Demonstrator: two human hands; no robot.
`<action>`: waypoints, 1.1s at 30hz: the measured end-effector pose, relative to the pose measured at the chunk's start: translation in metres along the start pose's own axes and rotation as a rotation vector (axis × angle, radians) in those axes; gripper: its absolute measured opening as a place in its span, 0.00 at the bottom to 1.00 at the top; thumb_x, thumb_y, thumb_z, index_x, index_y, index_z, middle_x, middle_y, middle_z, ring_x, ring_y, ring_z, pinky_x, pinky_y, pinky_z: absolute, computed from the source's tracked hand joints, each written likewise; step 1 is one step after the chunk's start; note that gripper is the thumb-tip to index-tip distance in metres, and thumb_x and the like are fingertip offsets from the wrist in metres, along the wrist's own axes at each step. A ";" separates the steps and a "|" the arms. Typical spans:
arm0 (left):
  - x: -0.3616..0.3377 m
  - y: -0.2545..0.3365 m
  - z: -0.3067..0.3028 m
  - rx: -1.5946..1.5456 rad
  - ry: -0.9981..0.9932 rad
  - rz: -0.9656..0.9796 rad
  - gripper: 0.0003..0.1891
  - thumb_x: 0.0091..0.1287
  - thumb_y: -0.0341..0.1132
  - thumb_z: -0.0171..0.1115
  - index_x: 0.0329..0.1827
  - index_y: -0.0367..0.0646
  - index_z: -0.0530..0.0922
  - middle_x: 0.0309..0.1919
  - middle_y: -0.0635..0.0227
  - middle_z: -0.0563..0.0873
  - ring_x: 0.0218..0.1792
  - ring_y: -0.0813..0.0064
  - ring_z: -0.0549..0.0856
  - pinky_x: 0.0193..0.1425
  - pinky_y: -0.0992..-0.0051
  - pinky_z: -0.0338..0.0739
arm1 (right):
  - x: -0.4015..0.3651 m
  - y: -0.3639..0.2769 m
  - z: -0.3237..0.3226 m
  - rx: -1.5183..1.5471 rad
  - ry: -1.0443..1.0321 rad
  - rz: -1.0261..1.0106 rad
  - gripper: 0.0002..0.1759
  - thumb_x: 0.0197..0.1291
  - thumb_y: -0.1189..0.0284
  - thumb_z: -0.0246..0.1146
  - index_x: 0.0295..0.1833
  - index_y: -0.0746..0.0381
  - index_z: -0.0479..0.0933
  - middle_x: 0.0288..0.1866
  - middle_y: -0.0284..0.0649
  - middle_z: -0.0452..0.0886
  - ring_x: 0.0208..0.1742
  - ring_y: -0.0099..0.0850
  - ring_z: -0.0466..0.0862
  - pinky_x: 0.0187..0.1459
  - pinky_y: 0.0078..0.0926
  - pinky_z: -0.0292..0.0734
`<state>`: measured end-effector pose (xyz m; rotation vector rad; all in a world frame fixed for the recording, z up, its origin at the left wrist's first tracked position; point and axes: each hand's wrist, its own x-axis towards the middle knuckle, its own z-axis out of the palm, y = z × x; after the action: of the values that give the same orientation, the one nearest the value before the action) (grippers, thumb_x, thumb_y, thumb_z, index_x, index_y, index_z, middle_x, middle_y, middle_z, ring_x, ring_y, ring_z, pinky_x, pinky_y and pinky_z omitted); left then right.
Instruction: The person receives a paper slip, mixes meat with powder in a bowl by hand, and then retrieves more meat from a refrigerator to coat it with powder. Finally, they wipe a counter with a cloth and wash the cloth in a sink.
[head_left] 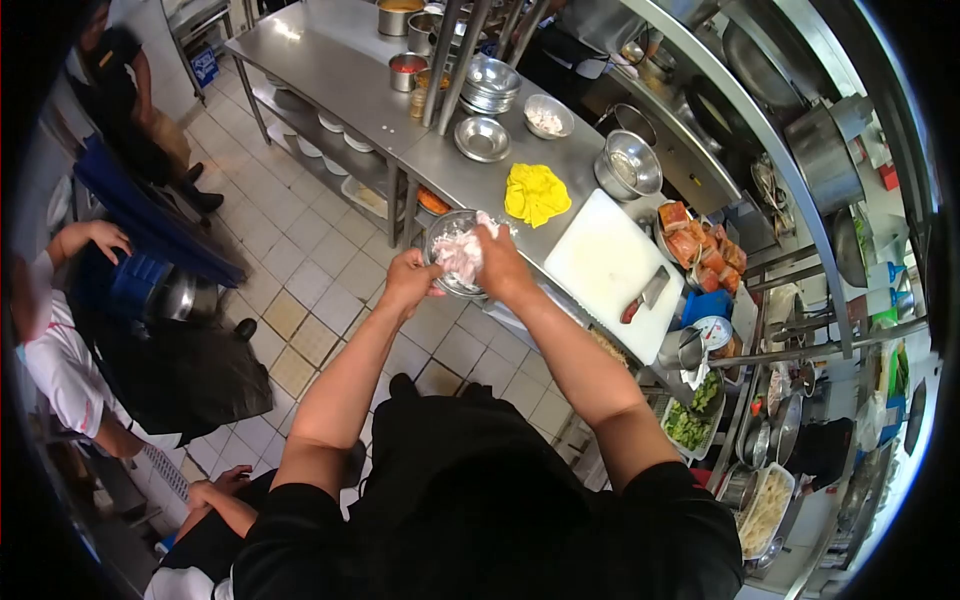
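A metal bowl (436, 238) with pale, whitish-pink pieces of food (460, 255) is held in front of me, by the edge of the steel table. My left hand (410, 281) grips the bowl's near left rim, its fingers closed on it. My right hand (503, 262) is in the bowl's right side, fingers closed round some of the pale pieces. To the right lies a white cutting board (598, 255) bearing a knife (652, 290). A crumpled yellow cloth (537, 195) rests just beyond the bowl.
Metal bowls (483, 139) and pots stand further along the steel table (330, 60). Orange-red chunks (690, 240) and a scale (712, 332) are right of the board. People stand or sit at the left, near a black covered object (180, 375).
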<state>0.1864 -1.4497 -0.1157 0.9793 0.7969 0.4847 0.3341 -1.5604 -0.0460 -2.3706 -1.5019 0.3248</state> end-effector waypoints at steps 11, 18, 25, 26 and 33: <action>-0.010 0.018 -0.029 0.122 -0.106 -0.036 0.14 0.59 0.22 0.70 0.25 0.45 0.70 0.22 0.70 0.78 0.21 0.78 0.81 0.23 0.74 0.83 | 0.027 -0.018 -0.006 -0.199 -0.407 -0.379 0.49 0.40 0.56 0.77 0.73 0.40 0.69 0.66 0.52 0.72 0.62 0.53 0.80 0.62 0.43 0.77; -0.036 0.004 -0.053 0.024 0.019 -0.110 0.13 0.59 0.22 0.69 0.26 0.44 0.71 0.23 0.70 0.78 0.24 0.76 0.82 0.24 0.72 0.86 | 0.030 -0.042 0.020 0.011 -0.294 -0.149 0.33 0.47 0.63 0.74 0.62 0.52 0.75 0.58 0.56 0.78 0.56 0.54 0.82 0.53 0.48 0.80; -0.026 0.009 -0.066 0.006 0.127 0.009 0.13 0.61 0.22 0.68 0.27 0.44 0.71 0.24 0.67 0.79 0.22 0.75 0.81 0.25 0.71 0.87 | 0.032 -0.067 0.021 -0.127 -0.272 -0.261 0.41 0.51 0.70 0.71 0.74 0.49 0.68 0.63 0.56 0.77 0.59 0.54 0.81 0.57 0.44 0.79; -0.025 0.008 -0.071 0.016 0.112 -0.010 0.13 0.61 0.22 0.68 0.27 0.44 0.71 0.24 0.67 0.79 0.22 0.75 0.81 0.25 0.71 0.87 | 0.045 -0.062 0.012 -0.030 -0.334 -0.257 0.37 0.55 0.71 0.67 0.73 0.45 0.70 0.58 0.55 0.82 0.58 0.51 0.83 0.57 0.46 0.79; -0.010 0.026 -0.053 -0.045 0.022 -0.033 0.12 0.64 0.23 0.68 0.28 0.45 0.71 0.27 0.68 0.82 0.25 0.75 0.84 0.29 0.72 0.87 | 0.043 -0.042 -0.019 0.154 0.023 -0.120 0.15 0.55 0.74 0.66 0.50 0.58 0.85 0.49 0.54 0.84 0.51 0.51 0.84 0.55 0.41 0.79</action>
<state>0.1387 -1.4151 -0.1058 0.9194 0.8175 0.4832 0.3243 -1.5076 -0.0130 -2.1487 -1.5422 0.3697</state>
